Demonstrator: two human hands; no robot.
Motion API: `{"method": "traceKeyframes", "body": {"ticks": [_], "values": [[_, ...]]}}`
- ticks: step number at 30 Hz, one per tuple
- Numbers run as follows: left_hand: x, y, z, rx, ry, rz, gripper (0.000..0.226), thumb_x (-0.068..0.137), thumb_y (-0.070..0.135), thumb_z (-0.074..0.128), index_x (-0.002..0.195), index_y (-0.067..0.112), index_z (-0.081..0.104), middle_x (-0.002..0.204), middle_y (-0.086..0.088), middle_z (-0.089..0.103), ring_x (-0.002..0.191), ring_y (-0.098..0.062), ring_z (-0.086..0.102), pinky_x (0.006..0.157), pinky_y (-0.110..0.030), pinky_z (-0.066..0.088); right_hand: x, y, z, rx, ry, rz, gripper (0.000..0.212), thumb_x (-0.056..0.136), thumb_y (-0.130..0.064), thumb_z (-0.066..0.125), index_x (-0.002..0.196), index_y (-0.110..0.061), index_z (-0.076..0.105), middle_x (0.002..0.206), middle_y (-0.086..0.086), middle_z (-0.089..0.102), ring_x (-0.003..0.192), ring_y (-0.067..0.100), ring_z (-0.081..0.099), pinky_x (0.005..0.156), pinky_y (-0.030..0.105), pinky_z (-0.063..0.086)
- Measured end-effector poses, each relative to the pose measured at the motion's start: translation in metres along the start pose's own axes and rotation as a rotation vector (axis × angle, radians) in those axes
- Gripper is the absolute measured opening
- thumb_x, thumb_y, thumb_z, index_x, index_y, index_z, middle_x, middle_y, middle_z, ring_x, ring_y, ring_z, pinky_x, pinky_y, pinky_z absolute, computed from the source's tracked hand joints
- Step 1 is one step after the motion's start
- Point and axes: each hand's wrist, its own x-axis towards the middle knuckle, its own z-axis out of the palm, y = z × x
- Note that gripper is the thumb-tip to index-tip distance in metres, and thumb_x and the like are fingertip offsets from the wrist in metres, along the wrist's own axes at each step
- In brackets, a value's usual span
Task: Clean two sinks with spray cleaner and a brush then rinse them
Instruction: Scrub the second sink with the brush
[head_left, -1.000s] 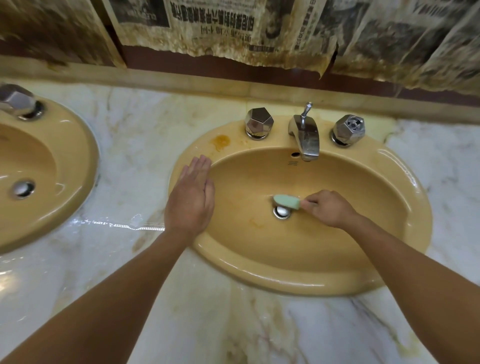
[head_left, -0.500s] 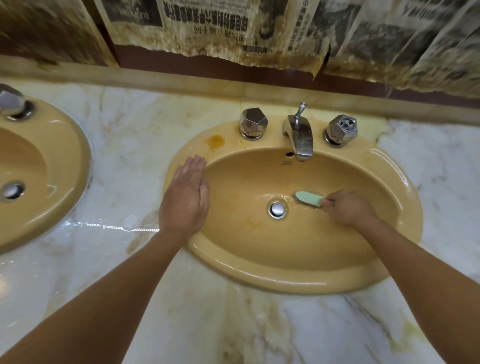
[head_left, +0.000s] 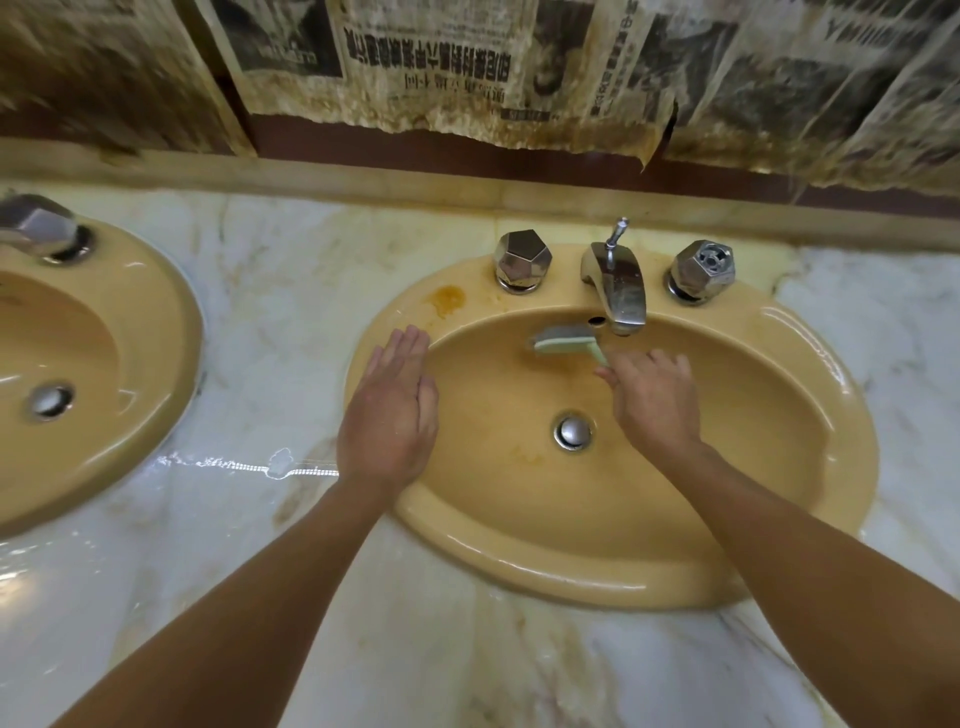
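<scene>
Before me: stained, torn newspaper sheets on dark red wall, above veined marble counter, glistening wet.

Right hand moved brush under faucet.

Warm, even light from above leaves white glare streaks on the wet marble counter and bright highlights along the rim of the sink. The brush is smeared by motion blur. Wide-angle distortion bows the counter's back edge, and the newspaper at the top left looks soft.
</scene>
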Motion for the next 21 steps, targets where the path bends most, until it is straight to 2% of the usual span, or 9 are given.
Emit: {"method": "traceKeyframes", "body": {"ticks": [1, 4, 5, 8, 11, 15, 18, 19, 21], "values": [[0.0, -0.001, 0.0, 0.0, 0.003, 0.0, 0.056, 0.1, 0.023, 0.03, 0.152, 0.009, 0.044, 0.16, -0.004, 0.039, 0.151, -0.013, 0.027, 0.124, -0.02, 0.007, 0.0, -0.004, 0.001, -0.015, -0.02, -0.001, 0.022, 0.102, -0.03, 0.053, 0.107, -0.015, 0.068, 0.092, 0.006, 0.073, 0.079, 0.032, 0.059, 0.071, 0.037, 0.031], [0.0, -0.002, 0.0, 0.007, 0.014, -0.001, 0.055, 0.1, 0.023, 0.03, 0.151, 0.009, 0.044, 0.16, -0.004, 0.039, 0.151, -0.013, 0.027, 0.124, -0.021, 0.008, 0.0, -0.006, 0.007, -0.142, -0.352, -0.036, 0.025, 0.105, -0.034, 0.041, 0.119, -0.023, 0.059, 0.107, 0.003, 0.071, 0.097, 0.03, 0.061, 0.079, 0.038, 0.032], [-0.001, -0.002, 0.0, 0.006, 0.016, 0.003, 0.055, 0.1, 0.023, 0.03, 0.151, 0.009, 0.044, 0.16, -0.004, 0.039, 0.151, -0.013, 0.027, 0.124, -0.021, 0.007, 0.001, -0.004, 0.008, -0.132, -0.364, -0.043, 0.025, 0.105, -0.033, 0.04, 0.12, -0.023, 0.058, 0.107, 0.004, 0.071, 0.097, 0.03, 0.06, 0.079, 0.039, 0.031], [-0.001, 0.0, -0.001, -0.005, 0.018, 0.005, 0.055, 0.1, 0.023, 0.03, 0.151, 0.009, 0.044, 0.159, -0.004, 0.039, 0.151, -0.013, 0.027, 0.123, -0.017, 0.005, 0.002, -0.005, 0.005, -0.013, -0.152, 0.001, 0.03, 0.104, -0.033, 0.038, 0.103, -0.014, 0.061, 0.093, 0.008, 0.071, 0.081, 0.032, 0.057, 0.071, 0.038, 0.031], [0.001, -0.002, 0.0, -0.003, 0.026, 0.017, 0.055, 0.1, 0.023, 0.03, 0.151, 0.008, 0.044, 0.159, -0.006, 0.04, 0.151, -0.014, 0.028, 0.123, -0.018, 0.005, 0.005, -0.013, 0.005, -0.103, -0.268, -0.088, 0.033, 0.105, -0.037, 0.033, 0.117, -0.017, 0.057, 0.103, 0.006, 0.071, 0.092, 0.033, 0.061, 0.076, 0.04, 0.036], [0.0, -0.002, 0.0, -0.015, 0.027, 0.018, 0.054, 0.1, 0.022, 0.032, 0.151, 0.008, 0.045, 0.158, -0.007, 0.041, 0.15, -0.015, 0.029, 0.123, -0.018, 0.006, 0.014, -0.03, -0.002, 0.001, -0.165, -0.049, 0.03, 0.106, -0.036, 0.036, 0.116, -0.018, 0.058, 0.102, 0.004, 0.07, 0.089, 0.03, 0.058, 0.072, 0.039, 0.03], [0.0, -0.004, 0.001, -0.008, 0.028, 0.022, 0.054, 0.1, 0.022, 0.032, 0.151, 0.008, 0.045, 0.159, -0.006, 0.04, 0.151, -0.015, 0.028, 0.123, -0.018, 0.005, 0.015, -0.045, 0.001, -0.008, -0.333, -0.099, 0.021, 0.105, -0.033, 0.043, 0.12, -0.023, 0.052, 0.11, 0.0, 0.067, 0.097, 0.027, 0.06, 0.075, 0.038, 0.032], [0.0, -0.004, 0.001, -0.01, 0.028, 0.02, 0.055, 0.1, 0.022, 0.032, 0.151, 0.008, 0.045, 0.159, -0.006, 0.04, 0.151, -0.015, 0.028, 0.123, -0.018, 0.005, 0.014, -0.047, 0.002, -0.022, -0.323, -0.124, 0.021, 0.105, -0.034, 0.043, 0.12, -0.023, 0.053, 0.109, -0.001, 0.068, 0.097, 0.027, 0.06, 0.076, 0.038, 0.035], [0.0, -0.005, 0.002, -0.018, 0.031, 0.019, 0.054, 0.1, 0.022, 0.033, 0.151, 0.008, 0.045, 0.159, -0.006, 0.04, 0.151, -0.015, 0.028, 0.124, -0.018, 0.005, 0.012, -0.05, -0.003, 0.055, -0.216, -0.135, 0.024, 0.105, -0.038, 0.041, 0.108, -0.021, 0.058, 0.095, -0.001, 0.068, 0.082, 0.026, 0.06, 0.068, 0.037, 0.04]]}}
